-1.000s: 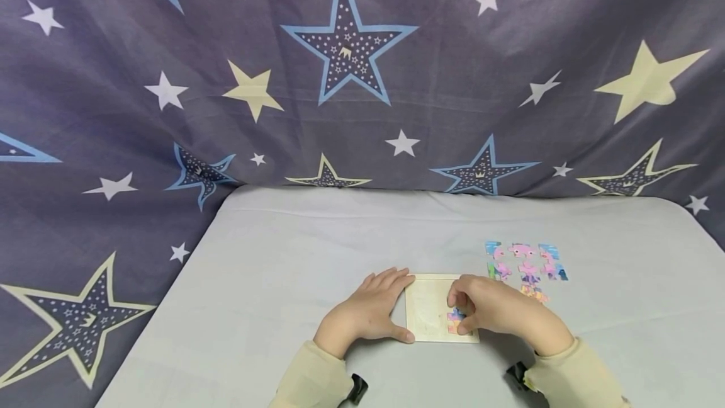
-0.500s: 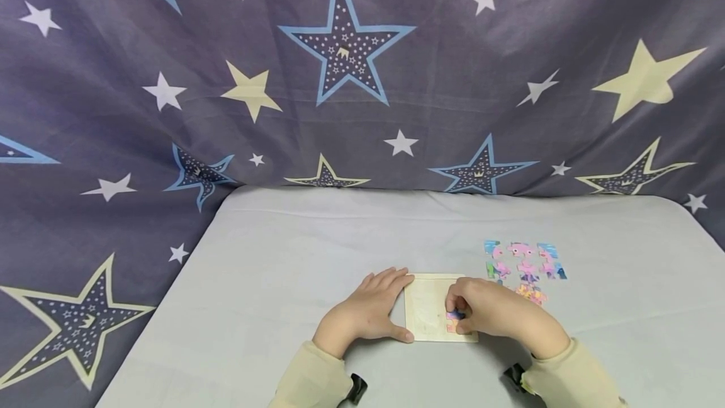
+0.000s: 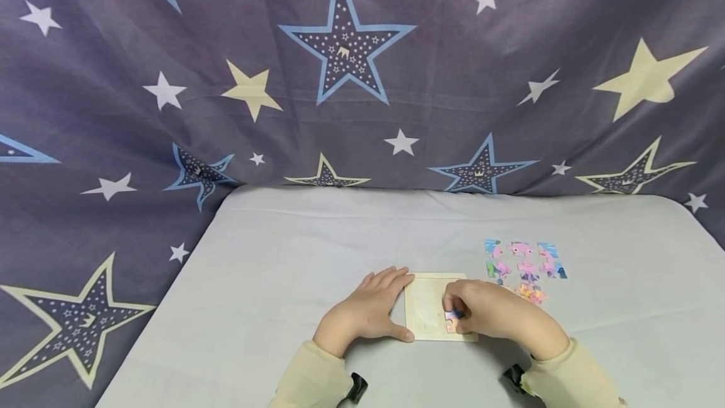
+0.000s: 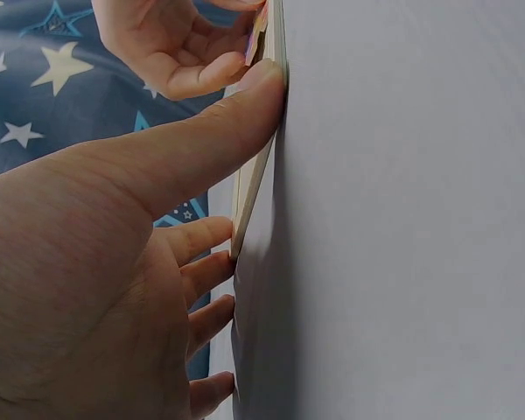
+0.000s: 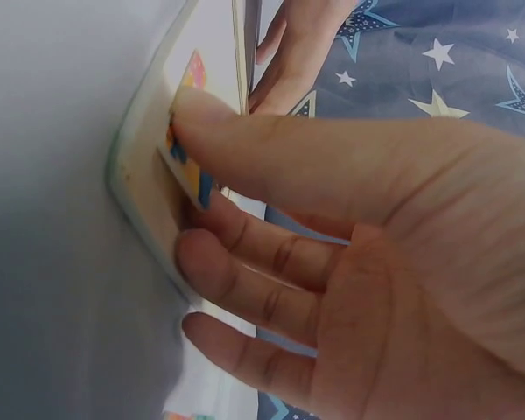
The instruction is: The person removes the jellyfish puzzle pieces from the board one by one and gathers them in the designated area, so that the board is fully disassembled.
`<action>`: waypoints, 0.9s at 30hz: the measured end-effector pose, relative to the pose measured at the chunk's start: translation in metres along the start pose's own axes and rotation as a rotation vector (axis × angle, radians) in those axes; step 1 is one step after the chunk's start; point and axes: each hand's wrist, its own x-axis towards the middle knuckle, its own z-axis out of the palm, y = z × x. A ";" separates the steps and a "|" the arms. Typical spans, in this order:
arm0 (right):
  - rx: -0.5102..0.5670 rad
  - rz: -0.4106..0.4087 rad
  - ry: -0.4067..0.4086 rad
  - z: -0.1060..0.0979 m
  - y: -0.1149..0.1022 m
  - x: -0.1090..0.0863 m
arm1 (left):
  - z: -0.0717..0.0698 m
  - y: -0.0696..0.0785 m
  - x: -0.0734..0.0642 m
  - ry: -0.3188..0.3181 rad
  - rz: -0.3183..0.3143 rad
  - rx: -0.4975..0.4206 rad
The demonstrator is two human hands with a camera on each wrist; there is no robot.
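A shallow wooden puzzle tray lies on the grey cloth. My left hand rests along its left side, thumb at the near corner and fingertips at the far one. In the left wrist view those fingers are extended against the tray's edge. My right hand pinches a colourful jigsaw piece over the tray's near right part. The right wrist view shows the thumb on the face of the jigsaw piece, which tilts up from the tray floor. Part of the piece is hidden by the thumb.
Several loose jigsaw pieces with pink and blue printing lie on the cloth beyond the right hand, spaced apart in rough rows. A yellow-and-pink piece is closest to the right wrist. A star-patterned curtain hangs behind the table.
My right hand has shifted slightly left over the tray, with the jigsaw piece between its fingers turning a little. The left hand stays in place at the tray's edge.
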 end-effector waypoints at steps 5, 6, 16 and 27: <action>0.001 -0.006 0.004 -0.001 0.000 -0.001 | 0.000 0.001 0.001 -0.005 -0.005 -0.002; 0.004 -0.010 0.006 -0.001 0.000 -0.001 | 0.000 0.001 0.001 -0.006 -0.005 -0.001; 0.014 -0.074 0.035 -0.006 0.002 -0.001 | 0.000 0.001 0.000 -0.010 -0.006 0.008; 0.035 -0.027 0.096 -0.031 0.014 -0.016 | 0.000 0.003 -0.001 -0.004 -0.013 0.007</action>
